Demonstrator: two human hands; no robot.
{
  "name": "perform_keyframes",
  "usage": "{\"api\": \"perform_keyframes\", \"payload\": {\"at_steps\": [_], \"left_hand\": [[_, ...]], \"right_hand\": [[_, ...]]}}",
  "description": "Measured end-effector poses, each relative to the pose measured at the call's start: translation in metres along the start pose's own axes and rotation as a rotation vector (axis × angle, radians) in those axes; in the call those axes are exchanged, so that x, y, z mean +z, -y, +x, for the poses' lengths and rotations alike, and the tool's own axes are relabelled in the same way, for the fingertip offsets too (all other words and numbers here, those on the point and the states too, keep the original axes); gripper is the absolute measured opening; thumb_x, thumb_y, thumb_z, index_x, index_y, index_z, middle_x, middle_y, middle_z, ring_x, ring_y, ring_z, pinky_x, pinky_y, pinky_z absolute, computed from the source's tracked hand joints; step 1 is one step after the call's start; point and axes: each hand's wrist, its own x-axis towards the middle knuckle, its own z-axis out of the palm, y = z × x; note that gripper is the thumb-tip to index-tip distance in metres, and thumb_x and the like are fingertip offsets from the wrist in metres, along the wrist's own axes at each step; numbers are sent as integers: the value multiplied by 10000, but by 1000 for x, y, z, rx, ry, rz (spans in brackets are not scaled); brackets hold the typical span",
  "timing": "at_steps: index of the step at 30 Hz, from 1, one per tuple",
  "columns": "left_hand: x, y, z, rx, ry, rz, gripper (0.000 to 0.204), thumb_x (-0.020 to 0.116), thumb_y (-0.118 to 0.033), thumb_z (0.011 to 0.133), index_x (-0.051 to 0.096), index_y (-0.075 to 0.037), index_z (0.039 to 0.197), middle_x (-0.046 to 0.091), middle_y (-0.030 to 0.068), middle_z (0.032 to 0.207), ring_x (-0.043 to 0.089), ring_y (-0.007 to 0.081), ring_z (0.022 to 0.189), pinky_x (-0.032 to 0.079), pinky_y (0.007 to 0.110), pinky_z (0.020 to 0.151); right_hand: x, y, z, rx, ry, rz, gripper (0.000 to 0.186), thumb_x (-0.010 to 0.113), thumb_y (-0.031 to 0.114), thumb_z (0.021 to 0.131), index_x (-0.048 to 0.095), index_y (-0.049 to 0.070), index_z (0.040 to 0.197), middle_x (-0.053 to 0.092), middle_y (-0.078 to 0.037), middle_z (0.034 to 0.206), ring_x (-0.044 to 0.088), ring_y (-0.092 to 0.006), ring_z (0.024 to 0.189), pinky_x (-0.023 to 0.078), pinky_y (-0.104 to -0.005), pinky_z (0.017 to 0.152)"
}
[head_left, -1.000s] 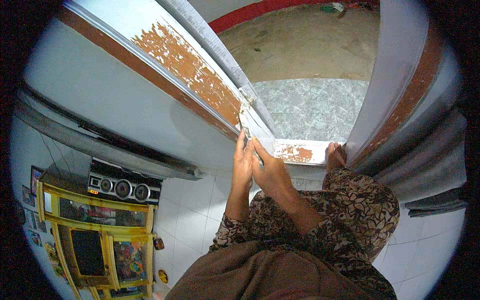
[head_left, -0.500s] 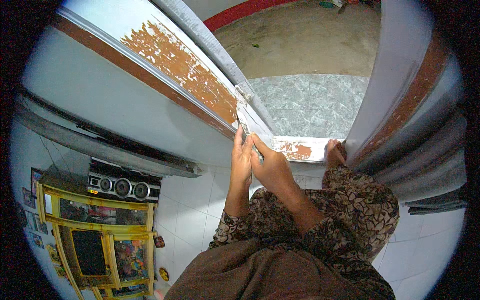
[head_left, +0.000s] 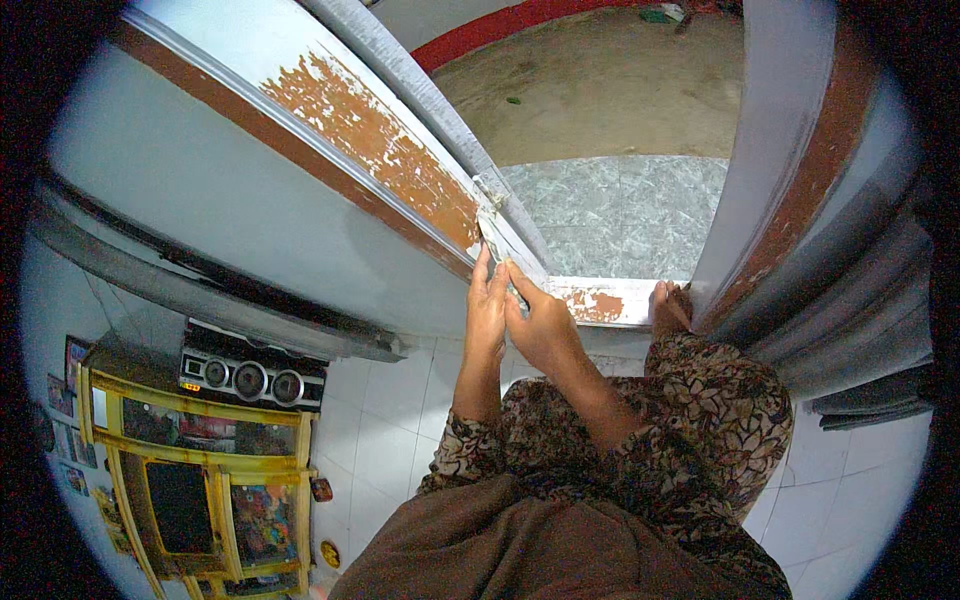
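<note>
Both my hands are together at the door frame (head_left: pixel 385 140), whose white paint is stripped in a long patch down to brown. They grip a scraper (head_left: pixel 492 240) with a flat blade, its tip against the frame at the lower end of the bare patch. My left hand (head_left: pixel 486 320) is on the left side of the tool with its fingers pointing up along it. My right hand (head_left: pixel 546 325) is closed round the handle from the right. Most of the handle is hidden by the fingers.
A white threshold (head_left: pixel 640 298) with a brown scraped spot crosses the doorway, with my bare foot (head_left: pixel 670 305) at its right end. Grey curtains (head_left: pixel 840 310) hang at right. A yellow cabinet (head_left: pixel 215 458) with a stereo (head_left: pixel 250 380) on top stands at lower left.
The view has turned slightly, shifting the scene a little. My hands stay closed on the scraper, its blade still at the lower end of the bare patch.
</note>
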Motion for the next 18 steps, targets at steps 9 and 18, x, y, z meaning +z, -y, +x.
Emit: {"api": "perform_keyframes", "payload": {"at_steps": [9,18], "left_hand": [[-4,3,-6,-25,20,-146,527,467,-144,981,254,10,1438,502,120,1260,505,145,1085,414,274,931],[-9,-5,-24,20,-88,-27,522,479,-145,971,277,-6,1432,531,141,1193,505,166,1085,447,292,885]], "right_hand": [[10,-10,-5,-64,-31,-4,465,540,173,849,502,48,1295,628,-293,918,639,-418,824,510,-463,733],[3,-5,-4,15,-3,-37,470,542,220,856,506,69,1300,625,-288,786,633,-436,755,502,-492,675]]}}
